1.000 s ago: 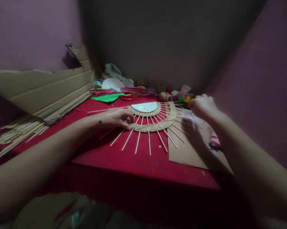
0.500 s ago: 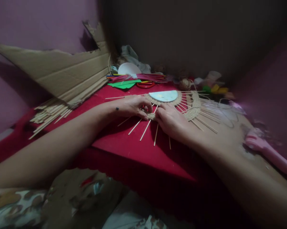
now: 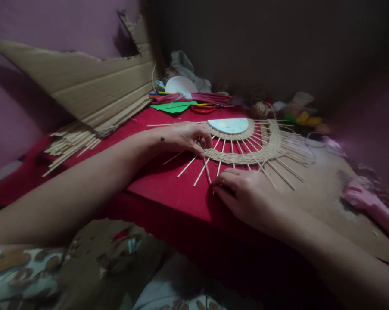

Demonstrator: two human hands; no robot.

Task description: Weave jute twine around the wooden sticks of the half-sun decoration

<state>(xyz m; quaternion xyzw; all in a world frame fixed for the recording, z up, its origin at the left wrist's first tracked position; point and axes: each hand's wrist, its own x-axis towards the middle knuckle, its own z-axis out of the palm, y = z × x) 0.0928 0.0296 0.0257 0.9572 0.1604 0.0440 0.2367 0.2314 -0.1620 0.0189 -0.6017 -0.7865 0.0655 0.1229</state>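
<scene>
A half-round piece with thin sticks fanning out lies on the red cloth [image 3: 155, 181]. Its light blue half disc [image 3: 229, 125] is edged with twine, and farther out runs a woven twine band [image 3: 246, 158]. My left hand [image 3: 189, 138] pinches the band's left end, thumb and fingers around it. Below the band, my right hand [image 3: 242, 189] is closed on a twine strand [image 3: 207, 171], which runs taut down from beside my left fingertips. Its fingers are pressed together near the lower stick tips.
Cardboard [image 3: 94, 86] leans at the left above a pile of sticks [image 3: 68, 144]. Green sheets [image 3: 173, 106], red scissors [image 3: 203, 109] and a twine ball [image 3: 259, 109] lie behind. A pink glue gun [image 3: 371, 202] rests on the right.
My right hand has moved down and away from the woven band, drawing the strand out and uncovering more of the band. My left hand keeps its place at the band's end. The view has shifted slightly.
</scene>
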